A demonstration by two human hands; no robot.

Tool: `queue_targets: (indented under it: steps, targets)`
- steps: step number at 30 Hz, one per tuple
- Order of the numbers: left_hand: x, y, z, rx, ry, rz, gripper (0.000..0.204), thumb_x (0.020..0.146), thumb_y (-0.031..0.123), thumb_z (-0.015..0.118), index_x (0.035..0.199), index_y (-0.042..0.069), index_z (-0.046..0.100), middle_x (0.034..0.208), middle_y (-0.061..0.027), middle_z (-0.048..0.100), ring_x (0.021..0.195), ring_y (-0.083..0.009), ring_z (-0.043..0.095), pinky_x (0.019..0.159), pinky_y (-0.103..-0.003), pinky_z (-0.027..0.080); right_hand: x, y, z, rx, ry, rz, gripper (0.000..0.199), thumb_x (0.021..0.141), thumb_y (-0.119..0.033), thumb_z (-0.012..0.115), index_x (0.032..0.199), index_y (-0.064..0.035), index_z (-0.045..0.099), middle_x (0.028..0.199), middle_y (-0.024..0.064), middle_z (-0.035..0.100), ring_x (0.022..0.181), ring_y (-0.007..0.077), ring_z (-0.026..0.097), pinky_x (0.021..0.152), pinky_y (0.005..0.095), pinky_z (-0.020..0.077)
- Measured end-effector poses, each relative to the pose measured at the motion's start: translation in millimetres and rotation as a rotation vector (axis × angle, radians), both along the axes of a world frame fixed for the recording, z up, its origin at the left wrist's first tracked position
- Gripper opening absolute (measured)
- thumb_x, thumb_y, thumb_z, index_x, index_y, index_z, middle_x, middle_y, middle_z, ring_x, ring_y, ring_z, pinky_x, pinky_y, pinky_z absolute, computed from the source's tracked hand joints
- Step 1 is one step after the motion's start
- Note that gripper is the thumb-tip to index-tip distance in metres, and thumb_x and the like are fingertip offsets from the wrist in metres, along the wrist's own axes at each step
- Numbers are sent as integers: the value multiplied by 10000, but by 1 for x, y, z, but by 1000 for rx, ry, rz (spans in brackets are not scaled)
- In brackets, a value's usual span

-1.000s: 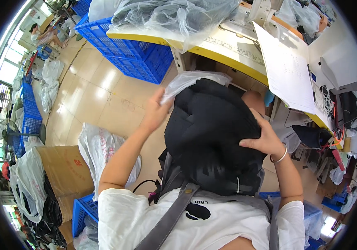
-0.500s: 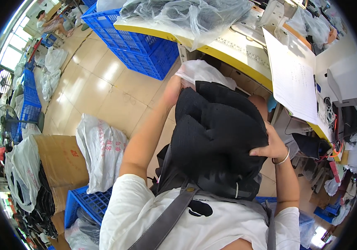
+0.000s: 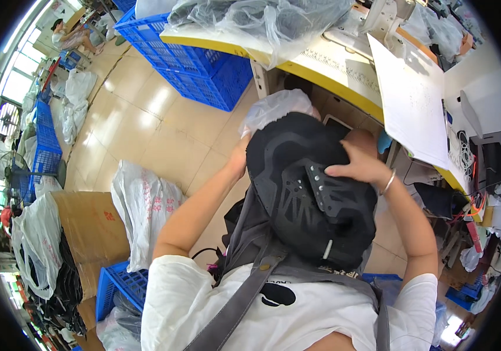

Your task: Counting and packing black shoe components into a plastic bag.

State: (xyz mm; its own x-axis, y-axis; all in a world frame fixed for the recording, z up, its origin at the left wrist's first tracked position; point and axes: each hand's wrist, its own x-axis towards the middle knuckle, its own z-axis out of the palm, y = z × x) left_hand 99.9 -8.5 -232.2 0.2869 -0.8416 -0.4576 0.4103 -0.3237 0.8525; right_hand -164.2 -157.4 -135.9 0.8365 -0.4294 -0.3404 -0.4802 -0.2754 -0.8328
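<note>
A thick bundle of black fabric pieces (image 3: pixel 285 199), shaped like shoe uppers, lies across my lap. The top piece has dark glossy overlays and two rows of small eyelets. At its right side my right hand (image 3: pixel 364 167) grips the bundle, thumb on the top face beside the eyelets and the other fingers around the far edge. A white plastic bag (image 3: pixel 277 110) bunches up at the far end of the bundle. My left hand (image 3: pixel 239 158) is closed at the bag's left edge, against the black pieces; its fingertips are partly hidden.
A yellow-edged sewing table (image 3: pixel 332 88) with a sheet of white board (image 3: pixel 408 99) stands ahead. Blue crates (image 3: pixel 198 76) are stacked at its left. A cardboard box (image 3: pixel 89 228), a filled white bag (image 3: pixel 142 210) and a blue basket (image 3: pixel 119 281) stand at my left.
The top black piece now lies flatter, showing its eyelets. My right hand has moved up and inward over it. My left hand has come down slightly, and the plastic bag has shifted left.
</note>
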Motion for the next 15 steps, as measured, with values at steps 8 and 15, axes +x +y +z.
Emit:
queue_targets:
  steps: [8, 15]
  targets:
    - [14, -4, 23, -127, -971, 93, 350, 864, 171, 513, 1167, -4, 499, 977, -143, 587, 892, -255, 592, 778, -360, 466, 2, 47, 21, -424, 82, 14, 763, 710, -342, 705, 1241, 83, 359, 1174, 262, 505, 998, 390, 560, 864, 402, 457]
    - [41, -5, 46, -363, -1457, -514, 363, 684, -25, 617, 1038, 46, 575, 879, -170, 565, 807, -311, 559, 722, -355, 464, 8, 73, 28, -665, 46, 24, 731, 707, -260, 713, 1258, 39, 337, 1092, 220, 535, 970, 363, 564, 789, 399, 479]
